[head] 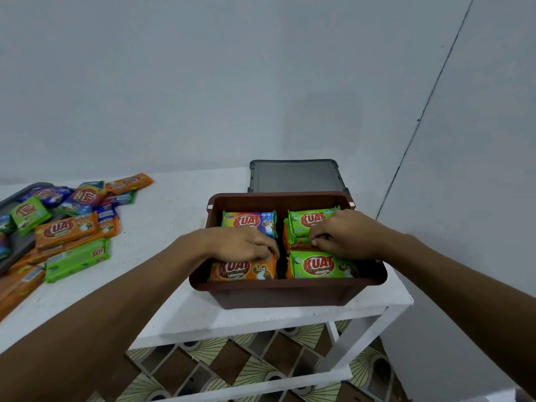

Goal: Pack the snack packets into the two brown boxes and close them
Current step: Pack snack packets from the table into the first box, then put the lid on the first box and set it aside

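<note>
A brown box stands open at the right end of the white table, holding several snack packets in two columns. My left hand is inside it, fingers curled over the top edge of an orange packet at the front left. My right hand pinches the edge of the stacked green and orange packets at the back right. A green packet lies at the front right and a multicoloured one at the back left. Only one brown box is in view.
A grey lid leans behind the box against the wall. A pile of loose orange, green and blue packets lies at the table's left over a dark tray. The table edge is just right of the box.
</note>
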